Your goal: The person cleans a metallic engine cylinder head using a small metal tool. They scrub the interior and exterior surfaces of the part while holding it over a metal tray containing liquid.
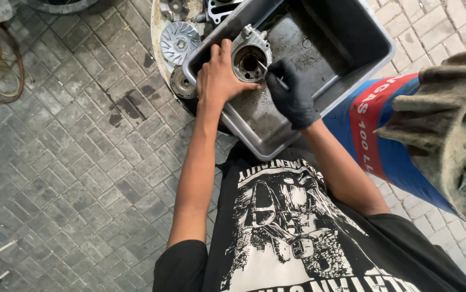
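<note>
I see the round grey cast-metal engine part with a dark open bore (250,55) standing inside the grimy rectangular grey metal wash tray (346,65), toward the tray's ten o'clock corner. My bare left hand (219,75) steadies it from nine o'clock, thumb lying along the lower edge of the part and fingers curled over the tray rim beside it, so that grip is pressed against the casting. My right hand in a black glove (291,92) sits at four o'clock from the part, its fingers closed on a thin pale stick-like tool (272,74) whose tip reaches the rim of the bore. The tray floor is wet and stained dark. At nine o'clock from the tray, a silver finned round pulley disc (179,41) lies on a pale round surface, with a smaller dark round metal piece (181,83) just below it. At three o'clock from my hands stands a blue drum with a red band (376,146), and a dirty tan ribbed casing (449,119) sits beyond it at the frame's right edge. Grey brick paving with dark oil spots (81,140) spreads out around everything, and my black printed shirt (292,227) fills six o'clock.
</note>
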